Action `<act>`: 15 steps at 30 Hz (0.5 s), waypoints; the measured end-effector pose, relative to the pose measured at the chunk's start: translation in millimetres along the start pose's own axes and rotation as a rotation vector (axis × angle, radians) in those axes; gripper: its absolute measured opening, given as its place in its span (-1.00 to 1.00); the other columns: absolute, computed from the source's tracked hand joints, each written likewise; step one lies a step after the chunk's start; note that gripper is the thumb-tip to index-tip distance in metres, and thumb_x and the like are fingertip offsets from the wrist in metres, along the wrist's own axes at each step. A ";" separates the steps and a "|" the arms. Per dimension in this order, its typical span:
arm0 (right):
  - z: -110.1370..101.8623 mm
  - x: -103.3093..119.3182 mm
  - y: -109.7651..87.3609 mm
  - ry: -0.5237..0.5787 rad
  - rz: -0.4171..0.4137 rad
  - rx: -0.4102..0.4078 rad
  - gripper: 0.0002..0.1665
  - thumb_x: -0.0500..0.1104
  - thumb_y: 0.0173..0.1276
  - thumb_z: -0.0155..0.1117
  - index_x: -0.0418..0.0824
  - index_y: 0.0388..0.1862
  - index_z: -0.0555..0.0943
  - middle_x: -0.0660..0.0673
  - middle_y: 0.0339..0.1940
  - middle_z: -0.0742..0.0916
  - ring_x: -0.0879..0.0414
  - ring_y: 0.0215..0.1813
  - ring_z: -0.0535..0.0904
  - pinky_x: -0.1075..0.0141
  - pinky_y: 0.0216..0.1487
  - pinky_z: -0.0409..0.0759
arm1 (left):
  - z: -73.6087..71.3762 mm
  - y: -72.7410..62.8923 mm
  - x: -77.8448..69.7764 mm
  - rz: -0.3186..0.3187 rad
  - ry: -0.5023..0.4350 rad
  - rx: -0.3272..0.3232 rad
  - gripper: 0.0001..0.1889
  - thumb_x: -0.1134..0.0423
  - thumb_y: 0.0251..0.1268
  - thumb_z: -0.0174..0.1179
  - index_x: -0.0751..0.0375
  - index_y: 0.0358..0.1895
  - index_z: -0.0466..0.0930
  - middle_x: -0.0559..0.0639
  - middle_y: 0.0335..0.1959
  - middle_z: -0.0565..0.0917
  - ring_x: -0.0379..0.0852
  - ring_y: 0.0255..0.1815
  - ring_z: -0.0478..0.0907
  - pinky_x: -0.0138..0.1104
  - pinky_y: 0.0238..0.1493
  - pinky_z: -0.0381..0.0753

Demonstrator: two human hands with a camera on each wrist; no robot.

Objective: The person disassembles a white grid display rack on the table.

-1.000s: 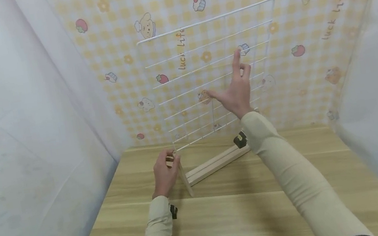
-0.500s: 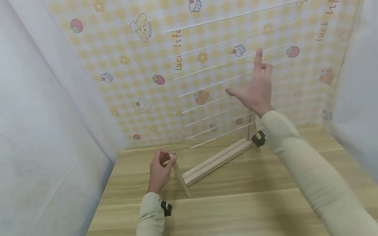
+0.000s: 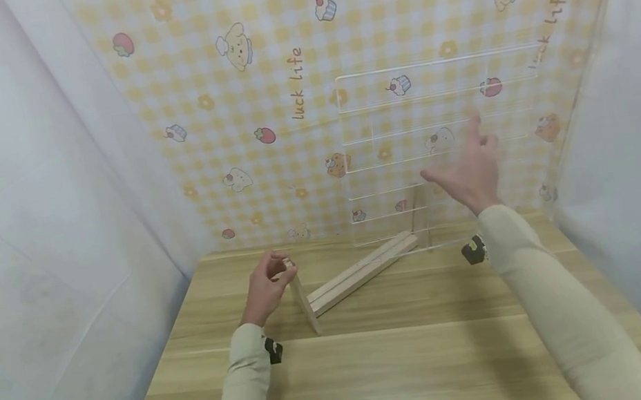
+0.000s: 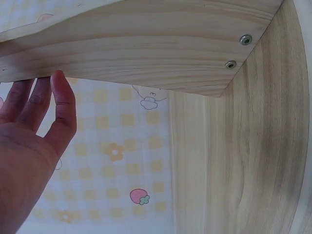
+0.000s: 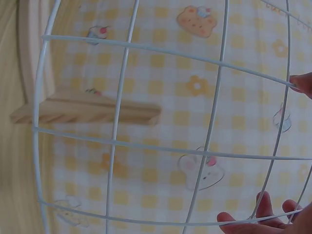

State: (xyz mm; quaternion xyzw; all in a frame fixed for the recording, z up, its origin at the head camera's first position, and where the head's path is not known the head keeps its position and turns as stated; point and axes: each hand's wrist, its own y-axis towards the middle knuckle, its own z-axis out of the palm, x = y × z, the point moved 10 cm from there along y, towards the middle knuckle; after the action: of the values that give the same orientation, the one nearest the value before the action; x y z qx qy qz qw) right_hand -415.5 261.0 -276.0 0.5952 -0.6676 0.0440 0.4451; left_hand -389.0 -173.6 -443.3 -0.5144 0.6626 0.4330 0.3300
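A white wire grid panel (image 3: 437,61) is in my right hand (image 3: 470,173), upright in front of the back wall. Its fingers spread across the grid, with thumb and fingertips at the wires (image 5: 113,142) in the right wrist view. Below stands a wooden stand (image 3: 363,271), two base rails joining two upright side boards. My left hand (image 3: 266,287) pinches the top of the near left side board (image 3: 303,300). In the left wrist view, this side board (image 4: 146,53) shows two screw heads (image 4: 245,40) near its lower end. The grid's lower edge overlaps the stand's far right side board (image 3: 420,219).
The wood-grain table (image 3: 380,379) ends at a yellow checked backdrop (image 3: 257,0) with printed cartoons. White sheets hang at the left (image 3: 18,241) and right (image 3: 630,165). A small black device (image 3: 474,250) sits at the right wrist.
My right hand has carried the grid panel to the right and lowered it, off the left side board. My left hand stays at the top of that board.
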 end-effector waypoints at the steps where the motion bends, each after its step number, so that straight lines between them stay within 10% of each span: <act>1: 0.6 -6.0 -1.1 -0.006 0.012 0.009 0.67 0.24 -0.09 0.64 0.07 0.66 -0.40 -0.53 0.44 0.25 -0.39 0.27 0.38 -0.26 0.13 0.54 | -0.4 -0.6 -0.1 -0.002 0.006 0.001 -0.63 0.12 0.39 0.29 0.13 0.16 0.48 0.16 -0.11 0.69 0.14 0.16 0.64 0.04 0.20 0.67; 15: 12.8 -76.4 -19.8 -0.084 0.131 0.174 0.79 0.50 -0.20 0.57 0.16 0.62 -0.55 -0.62 0.55 0.03 -0.66 0.20 0.39 -0.46 0.04 0.50 | 0.6 -12.0 -2.7 0.003 -0.011 0.015 -0.60 0.07 0.35 0.31 0.12 0.15 0.49 0.16 -0.04 0.67 0.08 0.13 0.63 -0.05 0.16 0.70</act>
State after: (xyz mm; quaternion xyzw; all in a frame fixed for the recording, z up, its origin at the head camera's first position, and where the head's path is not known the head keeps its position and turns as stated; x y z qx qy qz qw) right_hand -413.9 305.5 -342.3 0.5881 -0.7168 0.1056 0.3594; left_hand -376.6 -173.2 -443.9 -0.5084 0.6648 0.4313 0.3370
